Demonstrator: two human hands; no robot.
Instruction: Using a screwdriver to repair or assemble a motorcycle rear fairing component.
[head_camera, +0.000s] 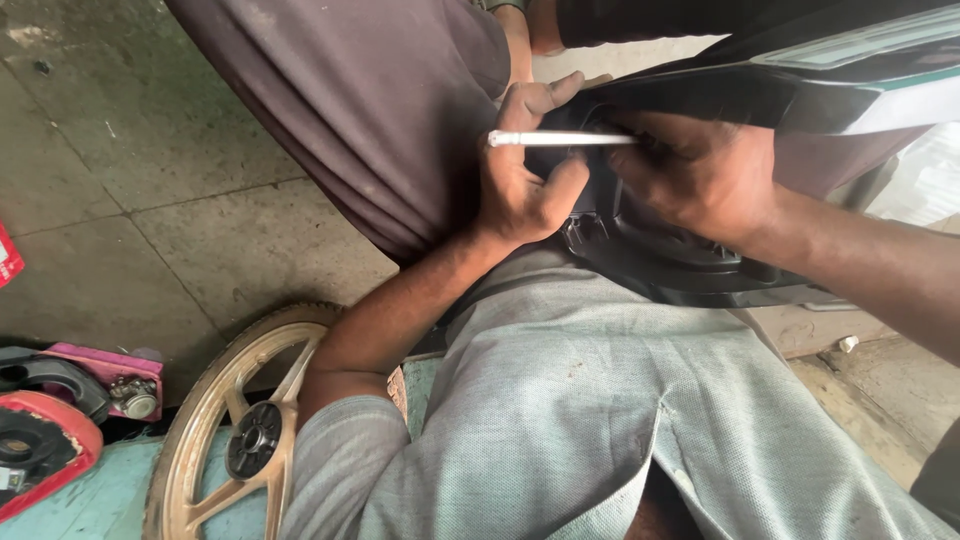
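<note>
My left hand (520, 180) reaches up from the lower left and grips the edge of a black plastic vehicle panel (680, 270), thumb raised. My right hand (700, 170) comes in from the right and closes on a thin silver metal tool shaft (560, 138). The shaft lies level across my left hand's fingers, its tip pointing left. The tool's handle is hidden inside my right fist. The panel rests over grey trousers (580, 400), and the part of the panel under my hands is hidden.
Another person in a dark maroon shirt (380, 100) stands close behind the panel. A dusty spoked wheel (240, 430) lies at the lower left on a teal surface (90, 500), beside red and pink parts (50, 440). Concrete floor (150, 150) fills the left.
</note>
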